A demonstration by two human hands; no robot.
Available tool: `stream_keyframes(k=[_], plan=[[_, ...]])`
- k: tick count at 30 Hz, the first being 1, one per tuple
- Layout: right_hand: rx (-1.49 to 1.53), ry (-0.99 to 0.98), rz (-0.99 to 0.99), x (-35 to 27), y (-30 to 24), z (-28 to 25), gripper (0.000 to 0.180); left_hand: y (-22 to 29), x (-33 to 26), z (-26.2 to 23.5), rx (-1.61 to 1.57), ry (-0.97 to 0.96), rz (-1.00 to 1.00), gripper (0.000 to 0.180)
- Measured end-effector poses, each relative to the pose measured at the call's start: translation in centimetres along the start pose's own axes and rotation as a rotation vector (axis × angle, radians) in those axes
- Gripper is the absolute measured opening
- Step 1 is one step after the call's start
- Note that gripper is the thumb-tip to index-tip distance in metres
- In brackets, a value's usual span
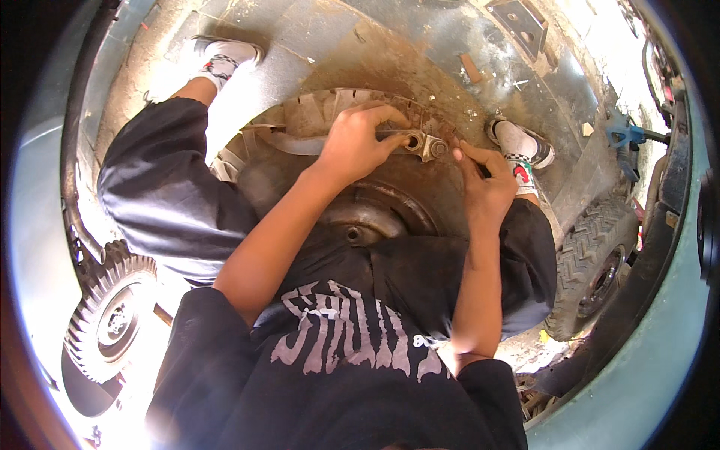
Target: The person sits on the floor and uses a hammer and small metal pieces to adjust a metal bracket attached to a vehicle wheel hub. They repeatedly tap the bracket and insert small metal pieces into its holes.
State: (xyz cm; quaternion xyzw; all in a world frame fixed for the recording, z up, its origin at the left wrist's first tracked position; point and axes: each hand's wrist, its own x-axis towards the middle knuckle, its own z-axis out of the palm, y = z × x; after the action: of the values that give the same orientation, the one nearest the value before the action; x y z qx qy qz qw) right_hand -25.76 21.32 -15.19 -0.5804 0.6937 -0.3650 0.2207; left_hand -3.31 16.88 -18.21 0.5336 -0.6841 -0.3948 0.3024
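Observation:
A metal bar with a ring-shaped end (414, 142) and a small bolted end plate (435, 148) lies across in front of me, above the big tyre (337, 103). My left hand (354, 146) is closed on it, thumb and fingers gripping beside the ring. A curved grey length of metal (292, 142) shows left of that hand and seems to be part of the same bar. At the plate's right end my right hand (484, 180) has thumb and forefinger brought together. Anything between those fingertips is too small to make out.
The tyre's metal rim (382, 206) shows between my legs. Other wheels stand at the left (112, 319) and the right (596, 266). A holed metal bracket (519, 26), a brown scrap (470, 68) and a blue tool (626, 135) lie farther off. Light blue vehicle panels curve along both sides.

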Motion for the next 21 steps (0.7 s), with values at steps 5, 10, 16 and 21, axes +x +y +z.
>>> stream_keyframes(k=[5,10,16,21], plan=[[-0.165,0.133,-0.042,-2.2,0.4,3.9,0.015,-3.2,-0.8,0.6,0.278,-0.122,0.218,0.056],[-0.257,0.224,0.038,-2.8,-0.6,6.8,0.013,-3.9,-1.1,1.9,0.382,-0.084,0.292,0.059],[-0.215,0.282,0.013,-3.8,0.1,8.6,0.013,-3.8,-1.6,2.2,0.461,-0.051,0.299,0.060],[-0.285,0.381,0.008,-1.9,-0.3,10.7,0.013,-3.7,-1.6,2.1,0.468,-0.057,0.283,0.059]])
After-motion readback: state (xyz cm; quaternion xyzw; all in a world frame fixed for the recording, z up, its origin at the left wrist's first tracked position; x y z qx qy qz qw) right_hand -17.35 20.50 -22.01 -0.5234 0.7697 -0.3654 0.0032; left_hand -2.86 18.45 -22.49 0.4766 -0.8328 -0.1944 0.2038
